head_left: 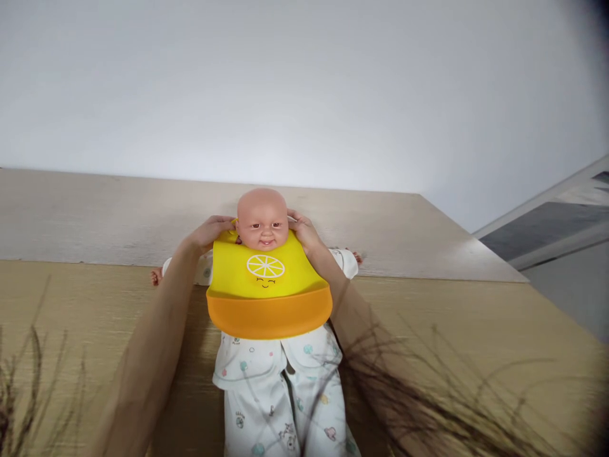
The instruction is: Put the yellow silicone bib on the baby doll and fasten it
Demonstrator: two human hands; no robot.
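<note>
A bald baby doll [263, 209] lies on its back with its arms spread out. Over its chest is a yellow silicone bib [238, 270] with a lemon-slice print, a smiling face and an orange catch pocket along the bottom. My left hand [212, 232] is closed on the bib's neck strap beside the doll's head, where a bit of yellow shows at the fingertips. On the other side, my right hand [306, 232] curls round the bib's neck edge, its fingertips partly hidden behind the head. White printed pajamas [257, 406] cover the doll's body.
The doll rests on a wooden tabletop [109, 301], with a paler board [95, 212] behind it. A plain white wall [285, 89] rises at the back. Dark strands of hair [428, 406] hang blurred across the lower corners.
</note>
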